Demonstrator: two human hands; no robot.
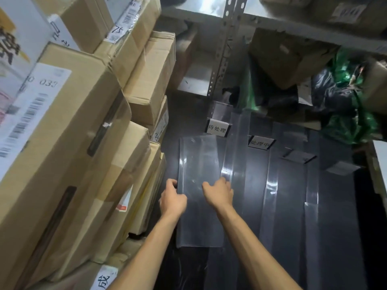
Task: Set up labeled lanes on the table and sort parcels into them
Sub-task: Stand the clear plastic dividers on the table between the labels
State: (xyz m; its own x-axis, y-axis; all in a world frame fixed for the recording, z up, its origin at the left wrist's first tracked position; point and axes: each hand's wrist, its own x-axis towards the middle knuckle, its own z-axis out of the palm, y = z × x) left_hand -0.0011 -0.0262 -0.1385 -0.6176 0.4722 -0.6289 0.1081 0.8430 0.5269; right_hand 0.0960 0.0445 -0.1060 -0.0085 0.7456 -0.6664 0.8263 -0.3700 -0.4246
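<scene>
A clear plastic lane tray (199, 160) lies on the dark table (339, 237), at its left side. My left hand (172, 198) grips the tray's left wall. My right hand (219, 194) rests on its right wall, fingers curled over the edge. Further clear lane dividers (270, 185) lie side by side to the right. A white label stand with black characters (217, 128) stands behind the tray, and a second label stand (260, 142) stands behind the neighbouring lane. Two more clear stands (298, 156) sit further right; I cannot read any text on them.
Tall stacks of cardboard parcels (69, 143) with barcode labels crowd the left, close to my left arm. A metal shelf rack (226, 49) rises behind the table, holding a brown box (289, 57) and black and green bags (345, 105).
</scene>
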